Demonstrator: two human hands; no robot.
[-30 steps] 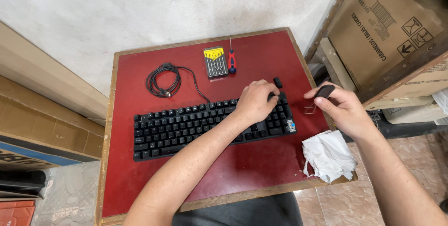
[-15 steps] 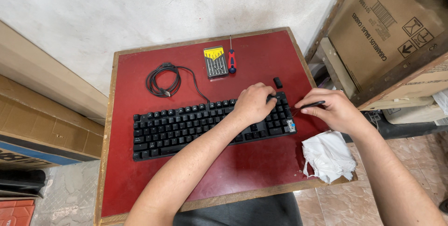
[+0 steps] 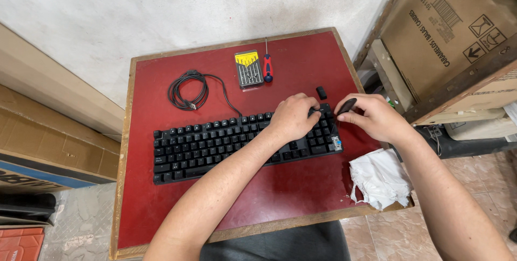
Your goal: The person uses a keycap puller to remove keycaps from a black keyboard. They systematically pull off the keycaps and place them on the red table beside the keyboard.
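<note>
- The table (image 3: 161,207) has a red top with a worn wooden edge and stands against a pale wall; cardboard boxes (image 3: 447,29) sit just beside it on the right.
- A black keyboard (image 3: 215,145) lies across the middle of the table, its cable (image 3: 186,89) coiled behind it.
- A crumpled white cloth (image 3: 379,177) lies at the table's near right corner.
- The left hand (image 3: 293,116) rests palm down on the keyboard's right end, fingers curled over the keys.
- The right hand (image 3: 374,118) is closed around a small black tool (image 3: 346,106), held just beside the keyboard's right edge.
- A yellow-and-grey screwdriver set (image 3: 249,68) and a red-handled screwdriver (image 3: 267,66) lie near the far edge.
- A small black keycap (image 3: 321,92) sits alone behind the keyboard.
</note>
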